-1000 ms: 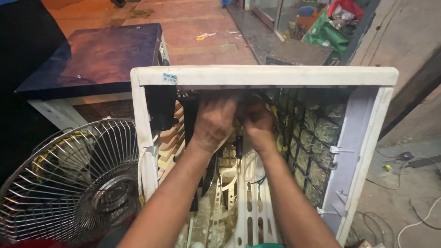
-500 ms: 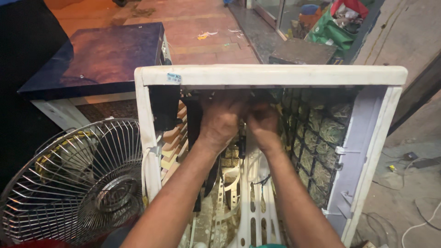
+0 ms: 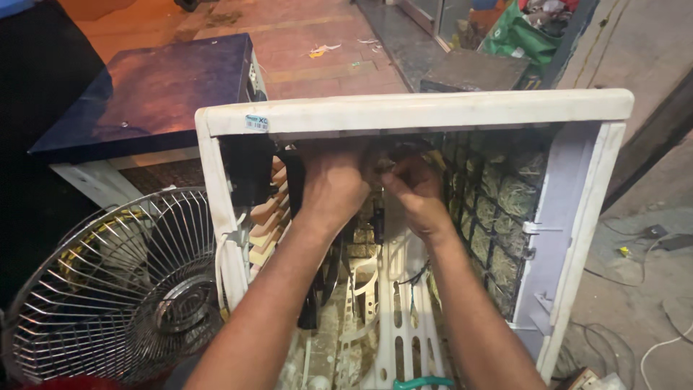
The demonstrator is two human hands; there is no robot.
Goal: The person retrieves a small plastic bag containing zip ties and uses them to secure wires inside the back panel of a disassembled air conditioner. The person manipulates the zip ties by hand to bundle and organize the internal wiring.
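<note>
concrete floor (image 3: 635,289) bears white cooler housing (image 3: 433,112), wire fan guard (image 3: 108,289).

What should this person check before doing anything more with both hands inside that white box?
1. Both hands in view: ok; left hand and right hand sit under the top rim of the open white plastic cooler casing.
2. What the fingers hold: cannot tell, too dark.
3. Loose black wires below the right wrist: not ok, hanging free.
4. Straw pad behind black grille: ok, in place.
5. Round wire fan guard: ok, apart from the casing's left side.
</note>
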